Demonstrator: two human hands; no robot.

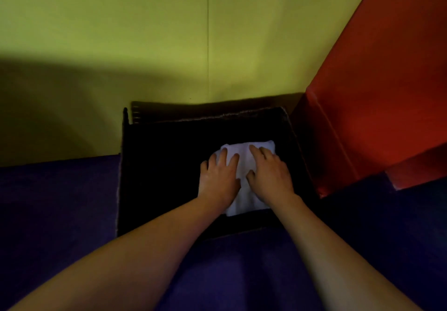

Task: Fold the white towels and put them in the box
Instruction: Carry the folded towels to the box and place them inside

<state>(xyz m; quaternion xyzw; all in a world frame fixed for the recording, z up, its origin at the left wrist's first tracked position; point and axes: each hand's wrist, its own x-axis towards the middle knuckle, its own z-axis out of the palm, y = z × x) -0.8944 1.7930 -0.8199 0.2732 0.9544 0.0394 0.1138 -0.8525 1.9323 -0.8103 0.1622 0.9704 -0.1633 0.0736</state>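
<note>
Two bare forearms reach in from the bottom edge over a dark purple cloth (60, 190) that looks soft and matte, like felt, and covers the surface on which the box stands.

To the left and behind, a flat yellow-green wall (108, 32) fills the upper picture, smooth, with one thin vertical seam and a broad shadow across its lower left.

Against it sits the box (157, 153), square and open-topped, its inside nearly black; its pale, rough edges look like cut cardboard, and a flap stands along its far side.

Inside, right of the middle, lies the towel (244, 156), white, folded into a tidy rectangle with soft rounded corners, running from the near wall toward the far one.

Both hands lie flat on it, side by side. The left hand (219, 176) has its fingers straight and slightly spread, pressing the towel's left half. The right hand (268, 174) is likewise spread, palm down on the right half, thumb pointing inward.

At far right rises a red panel (375, 105), smooth and slanted, with a creased lower edge.
</note>
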